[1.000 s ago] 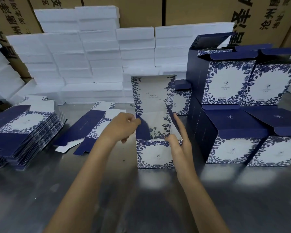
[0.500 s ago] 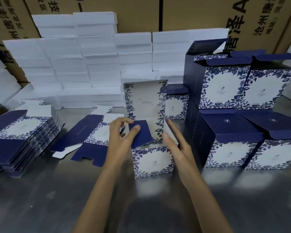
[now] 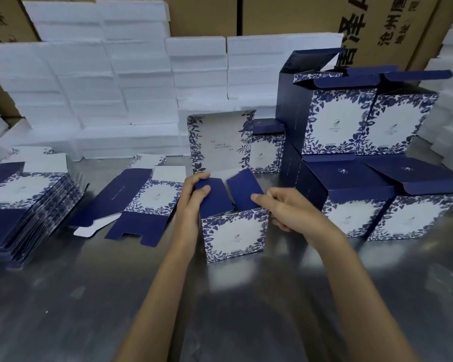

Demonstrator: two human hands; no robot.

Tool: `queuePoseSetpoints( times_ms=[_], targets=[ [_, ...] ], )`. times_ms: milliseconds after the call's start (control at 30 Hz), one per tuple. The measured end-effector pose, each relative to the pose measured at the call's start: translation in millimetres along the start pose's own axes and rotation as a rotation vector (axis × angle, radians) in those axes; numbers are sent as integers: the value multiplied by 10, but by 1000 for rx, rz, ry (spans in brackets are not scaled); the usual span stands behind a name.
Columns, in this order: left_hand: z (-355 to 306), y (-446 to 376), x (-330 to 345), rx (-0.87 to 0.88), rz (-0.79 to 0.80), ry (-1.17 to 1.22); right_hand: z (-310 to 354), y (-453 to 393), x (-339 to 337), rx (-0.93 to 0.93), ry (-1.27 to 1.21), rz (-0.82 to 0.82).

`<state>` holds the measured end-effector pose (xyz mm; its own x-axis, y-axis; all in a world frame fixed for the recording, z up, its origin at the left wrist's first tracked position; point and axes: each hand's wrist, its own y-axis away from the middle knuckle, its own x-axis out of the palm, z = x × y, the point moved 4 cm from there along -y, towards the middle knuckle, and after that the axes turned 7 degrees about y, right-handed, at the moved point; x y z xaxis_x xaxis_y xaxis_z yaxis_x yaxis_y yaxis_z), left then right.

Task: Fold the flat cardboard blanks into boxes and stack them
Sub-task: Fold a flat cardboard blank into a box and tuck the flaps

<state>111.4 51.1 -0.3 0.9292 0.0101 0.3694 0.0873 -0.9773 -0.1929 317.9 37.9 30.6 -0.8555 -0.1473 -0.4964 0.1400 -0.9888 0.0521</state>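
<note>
Both side flaps have come down since a moment ago: left hand (image 3: 194,197) pinches the left flap (image 3: 213,197), right hand (image 3: 285,207) pinches the right flap (image 3: 245,189), over the box (image 3: 234,233) at worktop (image 3: 89,296) centre. Blanks (image 3: 24,202) lie at nine o'clock, the stack (image 3: 364,152) at two.

pressing navy side flaps inward on half-built box (image 3: 236,235), left hand (image 3: 194,197) and right hand (image 3: 285,207) pinching one each, lid standing up
</note>
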Motion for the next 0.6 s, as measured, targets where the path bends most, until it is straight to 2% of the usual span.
queuePoseSetpoints(
  times_ms=[100,200,267,400,500,600],
  targets=[
    [7,-2,2,-10,14,47,41,-2,-46,-18,173,55],
    [11,-10,-8,-9,31,50,93,6,-59,55,139,150],
    [24,-17,-22,-21,48,53,162,-20,-79,71,144,127],
    [39,-27,-36,-25,70,65,246,-64,-65,-21,240,83],
    [39,-33,-51,-21,68,43,198,-61,-89,47,155,123],
    [37,-38,-73,-25,86,-14,249,-116,-125,66,110,37]
  ],
)
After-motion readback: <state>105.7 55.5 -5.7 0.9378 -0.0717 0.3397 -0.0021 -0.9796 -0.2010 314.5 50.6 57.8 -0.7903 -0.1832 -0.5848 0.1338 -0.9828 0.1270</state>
